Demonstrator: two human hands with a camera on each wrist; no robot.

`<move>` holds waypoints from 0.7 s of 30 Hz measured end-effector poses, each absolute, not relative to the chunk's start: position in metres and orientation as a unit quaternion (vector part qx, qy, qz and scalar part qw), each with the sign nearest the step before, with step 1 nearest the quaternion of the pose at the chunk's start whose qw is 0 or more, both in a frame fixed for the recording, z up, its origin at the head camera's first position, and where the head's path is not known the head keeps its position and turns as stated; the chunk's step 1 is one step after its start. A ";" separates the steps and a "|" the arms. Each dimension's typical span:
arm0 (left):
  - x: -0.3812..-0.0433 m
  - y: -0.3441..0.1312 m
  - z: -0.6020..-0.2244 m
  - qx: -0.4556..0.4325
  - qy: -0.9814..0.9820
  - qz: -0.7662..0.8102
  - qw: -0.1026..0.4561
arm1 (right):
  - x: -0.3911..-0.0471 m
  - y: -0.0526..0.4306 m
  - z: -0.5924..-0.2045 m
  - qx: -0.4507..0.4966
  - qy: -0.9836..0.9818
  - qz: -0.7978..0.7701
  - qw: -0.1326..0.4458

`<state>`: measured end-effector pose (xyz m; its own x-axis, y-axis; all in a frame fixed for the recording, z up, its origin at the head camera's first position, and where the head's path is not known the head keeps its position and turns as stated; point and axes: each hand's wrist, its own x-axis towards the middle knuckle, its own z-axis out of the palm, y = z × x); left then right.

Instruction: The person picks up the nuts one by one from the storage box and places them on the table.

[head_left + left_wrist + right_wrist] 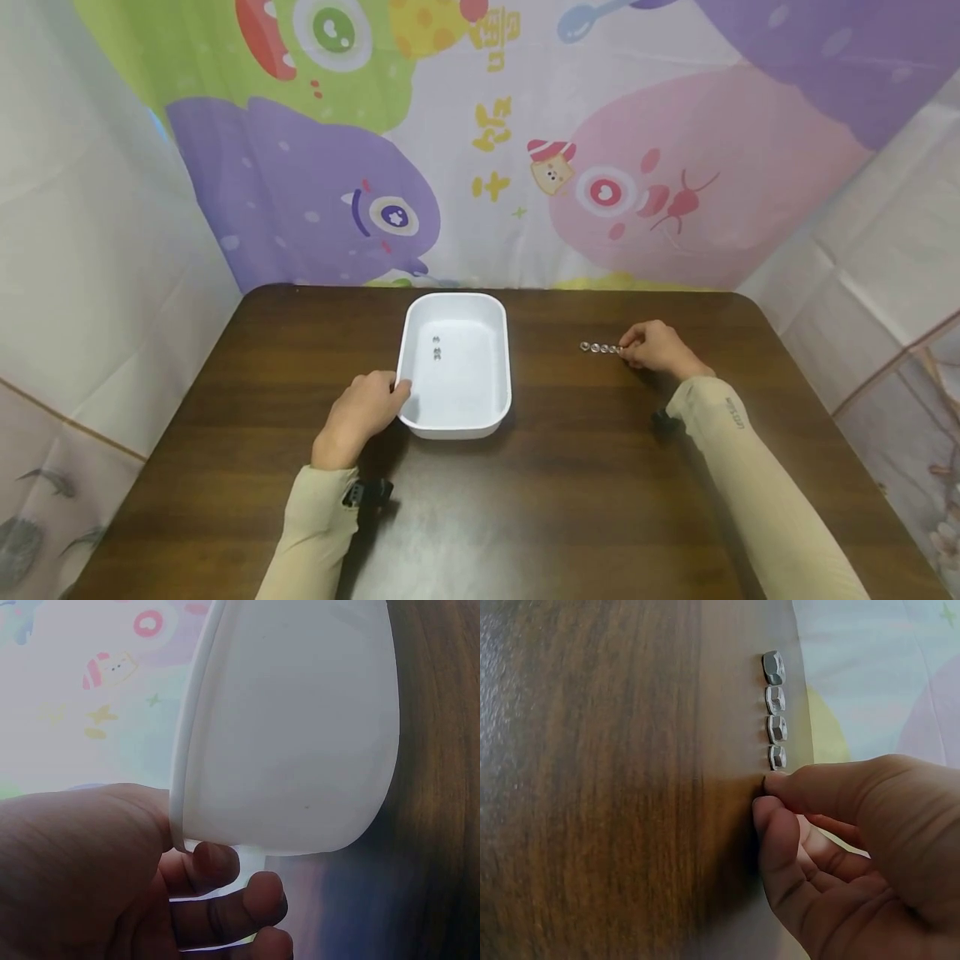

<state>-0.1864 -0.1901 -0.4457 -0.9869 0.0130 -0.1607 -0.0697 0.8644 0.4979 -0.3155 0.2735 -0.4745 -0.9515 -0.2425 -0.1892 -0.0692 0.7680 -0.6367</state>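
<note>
Grip: left hand [363, 412] pinches the near left rim of a white tray [467, 385], thumb over the edge; the wall hides the thumb's tip from the left wrist view. Right hand [654, 346] has thumb and forefinger brought close together at the right end of a row of metal nuts [596, 348]; I can't tell whether they grasp one, as the fingertips cover the spot.
Backdrop: cartoon-printed cloth [457, 225], cut off at the top, its foot behind the tabletop.
Table: brown wood-grain table [540, 492], its near edge out of the frame.
Sleeves: cream sleeves [757, 483], both running off the bottom; the small lettering on the right one is hard to read.
Tray: on the table, left of the row; only partly caught by the left wrist view.
Wrist gear: black device [367, 493] at the left wrist; the right one is mostly hidden behind the cuff.
Nuts: four show plainly beyond the right fingertips, nearly touching. More small metal pieces [437, 354] sit in the tray's left half, too tiny to count.
</note>
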 end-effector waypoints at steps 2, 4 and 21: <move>-0.187 -0.190 -0.445 -0.014 0.963 0.258 0.080 | -0.315 0.274 -0.474 -0.077 0.931 -0.331 0.132; -0.187 -0.189 -0.445 -0.013 0.963 0.256 0.081 | -0.314 0.275 -0.474 -0.073 0.931 -0.331 0.133; -0.187 -0.190 -0.443 -0.012 0.962 0.258 0.086 | -0.310 0.276 -0.475 -0.059 0.922 -0.360 0.131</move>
<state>-0.1873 -0.1898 -0.4432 -0.9850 0.0209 -0.1711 -0.0674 0.8670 0.4938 -0.3103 0.2760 -0.4750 -0.9586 -0.2032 -0.1995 -0.0143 0.7340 -0.6790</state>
